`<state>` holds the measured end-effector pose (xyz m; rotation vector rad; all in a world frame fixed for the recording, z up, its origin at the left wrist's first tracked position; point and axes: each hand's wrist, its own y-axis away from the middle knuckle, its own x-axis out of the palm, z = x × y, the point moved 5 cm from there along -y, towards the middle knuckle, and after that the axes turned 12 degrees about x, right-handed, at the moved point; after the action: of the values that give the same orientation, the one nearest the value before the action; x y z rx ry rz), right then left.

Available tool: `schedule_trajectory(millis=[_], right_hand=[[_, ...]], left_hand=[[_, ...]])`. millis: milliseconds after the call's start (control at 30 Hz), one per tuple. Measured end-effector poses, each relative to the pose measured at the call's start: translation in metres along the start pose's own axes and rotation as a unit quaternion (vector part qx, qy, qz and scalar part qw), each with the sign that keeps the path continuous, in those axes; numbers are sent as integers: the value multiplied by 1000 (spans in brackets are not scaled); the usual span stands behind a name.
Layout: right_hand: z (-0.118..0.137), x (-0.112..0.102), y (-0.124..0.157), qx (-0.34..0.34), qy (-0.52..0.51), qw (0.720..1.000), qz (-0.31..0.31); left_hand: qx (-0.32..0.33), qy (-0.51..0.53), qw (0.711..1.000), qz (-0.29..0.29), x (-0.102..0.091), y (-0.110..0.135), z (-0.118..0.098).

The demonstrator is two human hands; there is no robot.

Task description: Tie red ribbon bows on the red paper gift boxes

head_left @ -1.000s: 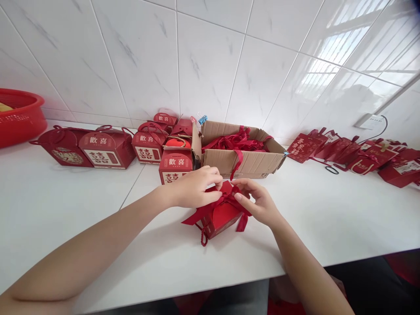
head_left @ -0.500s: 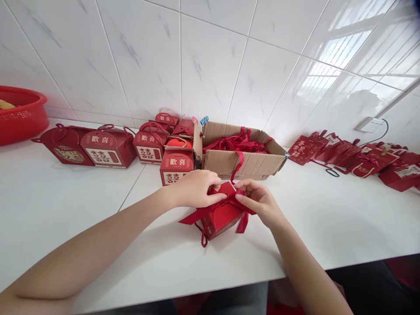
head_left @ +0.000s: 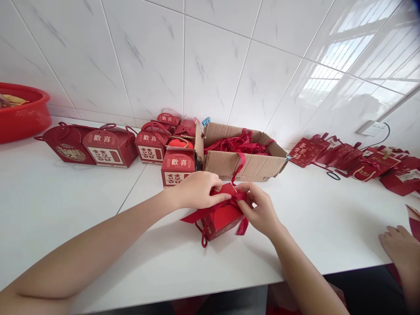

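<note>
A red gift box with a twisted cord handle sits on the white table in front of me. Across its top runs a red satin ribbon, gathered in loops at the middle, with tails hanging off either side. My left hand lies over the box's far left part, thumb pressing the ribbon at the centre and fingers curled. From the right, my right hand pinches a loop of the ribbon between thumb and fingers. The ribbon parts inside both hands are partly hidden.
Behind the box stands a cardboard box full of red ribbons. Several red gift boxes line the wall on the left, near a red plastic basket. Red bags lie at right. Another person's hand rests at the table's right edge.
My right hand has turned and drawn the ribbon loop slightly, its fingers now more curled. My left thumb stays on the centre. Another person's hand has come into view at right.
</note>
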<state>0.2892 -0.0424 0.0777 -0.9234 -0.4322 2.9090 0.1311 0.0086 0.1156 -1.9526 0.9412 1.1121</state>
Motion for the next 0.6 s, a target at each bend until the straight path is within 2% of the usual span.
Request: schedule_trajectory(millis=[200, 500, 600], right_hand=[[1, -1, 2, 3, 13, 1000, -9], [5, 1, 9, 121, -86, 989, 23], [7, 2, 10, 131, -87, 987, 34]], left_hand=[[-12, -11, 1000, -3, 3, -1, 2], [-27, -26, 999, -17, 6, -1, 3], [-37, -33, 998, -30, 6, -2, 3]])
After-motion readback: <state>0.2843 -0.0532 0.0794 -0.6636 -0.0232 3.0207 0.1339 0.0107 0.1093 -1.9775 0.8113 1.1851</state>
